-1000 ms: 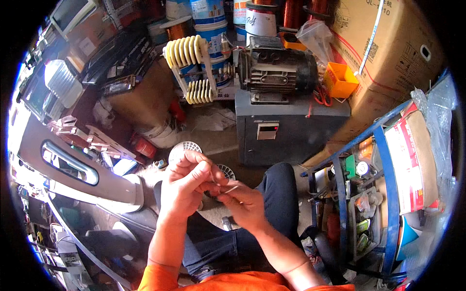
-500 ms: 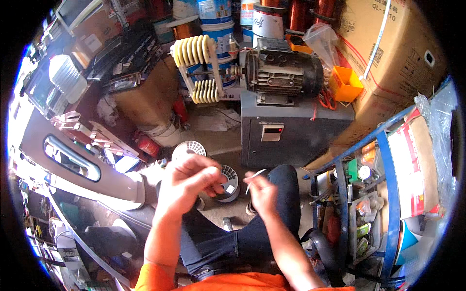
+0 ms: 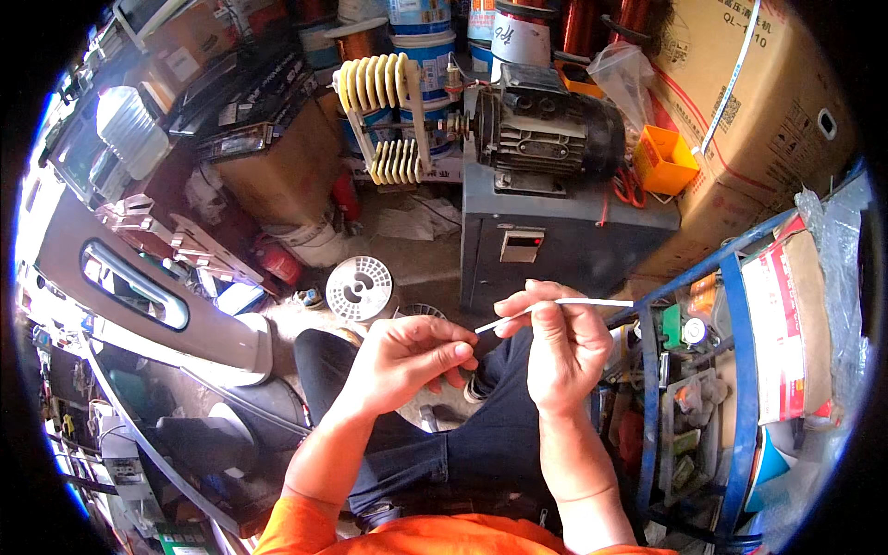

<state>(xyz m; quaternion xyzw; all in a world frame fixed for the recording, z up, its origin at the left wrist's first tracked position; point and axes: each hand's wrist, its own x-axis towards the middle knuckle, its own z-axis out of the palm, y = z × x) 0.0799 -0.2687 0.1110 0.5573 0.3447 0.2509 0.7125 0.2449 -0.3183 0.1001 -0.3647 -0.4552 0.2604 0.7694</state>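
A thin, slightly bent white tube [image 3: 606, 302] lies between the thumb and fingers of my right hand [image 3: 569, 356]. One end sticks out past the fingers to the right. The other slants down to the left toward my left hand [image 3: 398, 365]. That hand is closed in a pinch right at the tube's left tip; whether it touches the tip or holds something thin, I cannot make out. Both hands are held up over my knees.
Ahead, a dark electric motor [image 3: 550, 134] with a cream ribbed winding former [image 3: 377, 83] sits on a grey cabinet [image 3: 573, 245]. A white slotted disc [image 3: 359, 289] lies on the floor. A blue metal rack [image 3: 735, 370] with parts stands at right, a grey plastic housing [image 3: 217, 342] at left.
My right hand has risen and turned, and the white tube now points across toward my left hand. My left hand has moved right and slightly down, so the two hands are closer.
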